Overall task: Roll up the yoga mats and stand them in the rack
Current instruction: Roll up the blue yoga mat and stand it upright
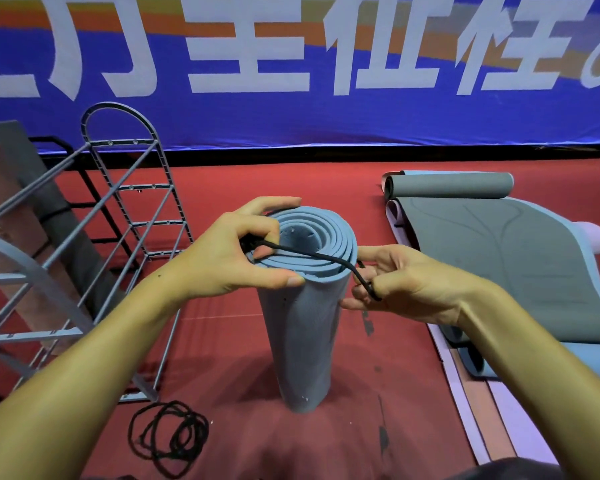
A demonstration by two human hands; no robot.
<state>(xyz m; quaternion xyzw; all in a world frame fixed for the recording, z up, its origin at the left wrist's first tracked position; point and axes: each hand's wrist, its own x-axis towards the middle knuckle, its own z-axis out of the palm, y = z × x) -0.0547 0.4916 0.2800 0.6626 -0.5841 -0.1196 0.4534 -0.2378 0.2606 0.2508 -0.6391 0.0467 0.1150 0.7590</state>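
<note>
A rolled light-blue yoga mat (300, 341) stands upright on the red floor in the middle of the head view. A black elastic band (312, 252) is stretched across its top end. My left hand (229, 258) grips the roll's top edge and pinches one end of the band. My right hand (406, 282) is at the right side of the roll, fingers hooked through the band's other end. The grey metal rack (132, 209) stands to the left, with a dark grey rolled mat (49, 202) and a brown rolled mat (4, 209) leaning in it.
Several loose black bands (168, 438) lie coiled on the floor in front of the rack. On the right, a grey-and-blue mat (506, 251) lies partly unrolled, with pink and blue mat edges beneath it. A blue banner (326, 119) hangs along the back.
</note>
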